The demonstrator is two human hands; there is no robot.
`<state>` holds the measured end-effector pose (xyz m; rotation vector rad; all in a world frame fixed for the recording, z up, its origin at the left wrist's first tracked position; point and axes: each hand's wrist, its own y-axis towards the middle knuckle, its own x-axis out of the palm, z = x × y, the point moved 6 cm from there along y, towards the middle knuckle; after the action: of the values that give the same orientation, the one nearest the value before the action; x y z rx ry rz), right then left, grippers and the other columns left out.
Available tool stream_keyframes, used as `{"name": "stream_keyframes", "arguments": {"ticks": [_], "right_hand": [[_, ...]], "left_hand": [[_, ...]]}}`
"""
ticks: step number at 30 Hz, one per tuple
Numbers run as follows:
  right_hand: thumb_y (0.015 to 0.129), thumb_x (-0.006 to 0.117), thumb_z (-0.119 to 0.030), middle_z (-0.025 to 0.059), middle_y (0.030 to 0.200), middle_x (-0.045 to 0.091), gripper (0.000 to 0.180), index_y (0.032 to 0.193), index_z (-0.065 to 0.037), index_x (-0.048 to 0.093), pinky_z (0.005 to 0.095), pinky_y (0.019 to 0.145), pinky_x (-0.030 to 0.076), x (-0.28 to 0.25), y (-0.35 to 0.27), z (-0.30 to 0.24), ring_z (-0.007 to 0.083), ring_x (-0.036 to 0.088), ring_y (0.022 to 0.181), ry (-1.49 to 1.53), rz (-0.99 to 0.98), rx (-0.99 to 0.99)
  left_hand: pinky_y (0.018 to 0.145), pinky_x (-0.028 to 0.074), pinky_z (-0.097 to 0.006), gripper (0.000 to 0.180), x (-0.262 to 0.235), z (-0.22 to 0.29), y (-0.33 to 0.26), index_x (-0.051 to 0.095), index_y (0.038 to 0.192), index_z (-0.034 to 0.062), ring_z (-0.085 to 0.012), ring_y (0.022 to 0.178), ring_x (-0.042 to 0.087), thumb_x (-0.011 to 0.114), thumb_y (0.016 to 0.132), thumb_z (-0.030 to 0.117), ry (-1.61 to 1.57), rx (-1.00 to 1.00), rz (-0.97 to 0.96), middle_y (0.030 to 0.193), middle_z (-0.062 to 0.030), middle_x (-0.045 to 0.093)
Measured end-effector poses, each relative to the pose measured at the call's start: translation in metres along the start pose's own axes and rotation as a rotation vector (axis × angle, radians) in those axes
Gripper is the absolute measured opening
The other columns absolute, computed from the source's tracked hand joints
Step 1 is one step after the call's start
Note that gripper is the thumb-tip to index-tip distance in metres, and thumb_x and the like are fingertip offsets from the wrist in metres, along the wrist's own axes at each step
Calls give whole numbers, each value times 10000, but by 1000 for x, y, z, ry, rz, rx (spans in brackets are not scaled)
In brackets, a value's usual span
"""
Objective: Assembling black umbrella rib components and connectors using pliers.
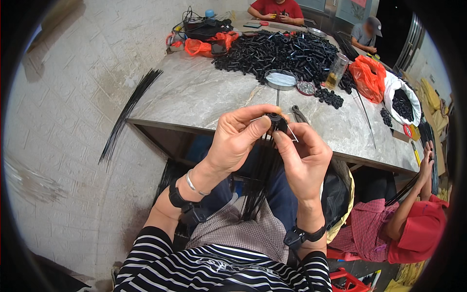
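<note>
Just above the table's near edge, my left hand (236,138) pinches a small round black hub (276,118) between thumb and fingers. My right hand (305,153) is closed at the hub's right side, its thumb against the hub. A thin pale wire (293,133) sticks out by the right fingers. From under the hub a bundle of thin black rods (257,187) hangs down over my lap. My fingers partly hide how the rods meet the hub. Black-handled pliers (299,115) lie on the table right behind my right hand.
On the grey table (185,92) stand a large heap of black tubes (287,53), a round metal dish (281,88), a clear jar (336,70) and an orange bag (367,80). Black rods (129,114) overhang its left edge. A person in red (413,228) sits close at right; two more sit beyond.
</note>
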<state>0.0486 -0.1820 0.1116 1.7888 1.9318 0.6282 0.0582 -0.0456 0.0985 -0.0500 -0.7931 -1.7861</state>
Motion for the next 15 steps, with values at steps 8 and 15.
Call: {"name": "stream_keyframes", "arguments": {"ticks": [8,15], "right_hand": [[805,657,27,55,798,628,116,904,62,606,200,582,504,2,-5,0,80,627,685,-100,62,11],[795,660,20,82,799,633,166,943,50,590,221,567,513,5,-3,12,104,631,664,110,29,120]], "left_hand": [[867,518,-331,259,1,2,-3,604,1137,-12,-211,960,640,581,913,114,110,20,71,1028,-170,661],[851,524,-313,253,0,1,-3,605,1135,-19,-200,951,641,583,910,94,111,51,72,1032,-174,662]]}}
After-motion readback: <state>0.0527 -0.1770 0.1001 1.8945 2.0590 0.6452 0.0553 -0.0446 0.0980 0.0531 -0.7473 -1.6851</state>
